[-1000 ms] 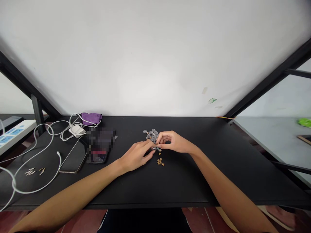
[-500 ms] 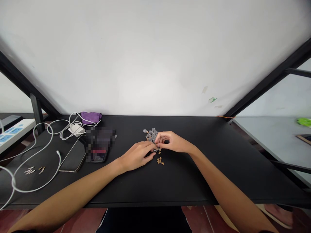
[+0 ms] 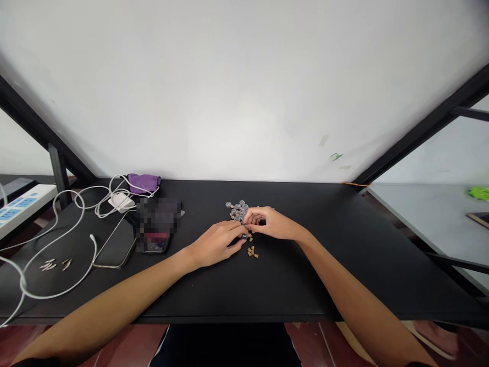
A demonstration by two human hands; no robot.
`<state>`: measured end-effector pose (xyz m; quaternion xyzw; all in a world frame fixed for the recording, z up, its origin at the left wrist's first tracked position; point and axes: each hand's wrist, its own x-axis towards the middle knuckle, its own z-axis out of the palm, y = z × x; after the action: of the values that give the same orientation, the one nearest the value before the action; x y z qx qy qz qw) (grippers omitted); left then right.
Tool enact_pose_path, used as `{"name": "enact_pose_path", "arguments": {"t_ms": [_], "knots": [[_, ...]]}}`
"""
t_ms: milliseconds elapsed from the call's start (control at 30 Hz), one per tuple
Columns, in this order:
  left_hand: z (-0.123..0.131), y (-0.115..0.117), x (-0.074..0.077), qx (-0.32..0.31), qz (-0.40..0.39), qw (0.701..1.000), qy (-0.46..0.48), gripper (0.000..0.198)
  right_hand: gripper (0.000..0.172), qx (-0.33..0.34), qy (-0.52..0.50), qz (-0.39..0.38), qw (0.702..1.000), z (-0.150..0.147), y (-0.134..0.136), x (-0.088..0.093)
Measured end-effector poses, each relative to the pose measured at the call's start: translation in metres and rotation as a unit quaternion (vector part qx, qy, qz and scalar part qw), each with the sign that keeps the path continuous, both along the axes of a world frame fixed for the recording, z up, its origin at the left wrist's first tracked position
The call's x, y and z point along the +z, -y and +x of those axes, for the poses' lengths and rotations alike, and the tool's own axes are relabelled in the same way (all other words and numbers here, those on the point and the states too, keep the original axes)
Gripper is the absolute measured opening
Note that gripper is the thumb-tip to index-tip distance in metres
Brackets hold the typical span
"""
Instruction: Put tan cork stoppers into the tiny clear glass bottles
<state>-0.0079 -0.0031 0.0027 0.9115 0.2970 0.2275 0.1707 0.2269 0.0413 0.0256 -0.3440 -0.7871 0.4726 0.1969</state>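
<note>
My left hand [image 3: 217, 244] rests on the black table, thumb and fingers closed around a small dark roundish piece [image 3: 245, 236] with a pale mark. My right hand [image 3: 267, 223] meets it from the other side, its fingertips pinched together at the same spot. Whatever those fingertips grip is too small and covered to name. Just beyond the hands lies a pile of small clear, silvery discs [image 3: 237, 210], some with brownish bits. Nearer to me sit several small tan pieces [image 3: 252, 252]; one more tan piece [image 3: 251, 239] lies close below the fingertips.
To the left lie a phone [image 3: 116, 244], a dark blurred-out device [image 3: 158, 224], a looping white cable [image 3: 61, 295], a white charger [image 3: 121, 202] and a purple cloth [image 3: 144, 182]. Small slim pieces [image 3: 48, 265] lie inside the cable loop. A power strip [image 3: 26, 206] is at far left.
Both hands stay together at nearly the same place, with only slight finger movement. The whole view has shifted a little.
</note>
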Motion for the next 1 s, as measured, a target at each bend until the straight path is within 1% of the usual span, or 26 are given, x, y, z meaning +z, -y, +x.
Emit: {"name": "enact_pose_path", "arguments": {"t_ms": [167,367,600,833,1000], "knots": [[-0.0002,-0.0002,-0.0011,-0.004,-0.008,1.000,0.004,0.014,0.031,0.000,0.004,0.006,1.000,-0.0010,0.0007,0.0007],[-0.0001,-0.0003,-0.0018,-0.005,-0.005,1.000,0.007,0.018,0.032,-0.003,0.004,0.014,1.000,-0.0010,0.0001,-0.0009],[0.0008,-0.0011,-0.0033,-0.007,-0.002,1.000,0.004,0.016,0.028,-0.006,0.007,0.025,1.000,-0.0014,0.0007,-0.0005],[0.0007,-0.0011,-0.0043,-0.008,0.009,1.000,0.007,0.015,0.030,-0.008,0.010,0.031,0.999,-0.0018,0.0007,-0.0002],[0.0006,-0.0012,-0.0046,-0.004,0.017,1.000,0.001,0.012,0.028,-0.017,0.026,0.047,0.998,-0.0018,0.0010,0.0008]]}}
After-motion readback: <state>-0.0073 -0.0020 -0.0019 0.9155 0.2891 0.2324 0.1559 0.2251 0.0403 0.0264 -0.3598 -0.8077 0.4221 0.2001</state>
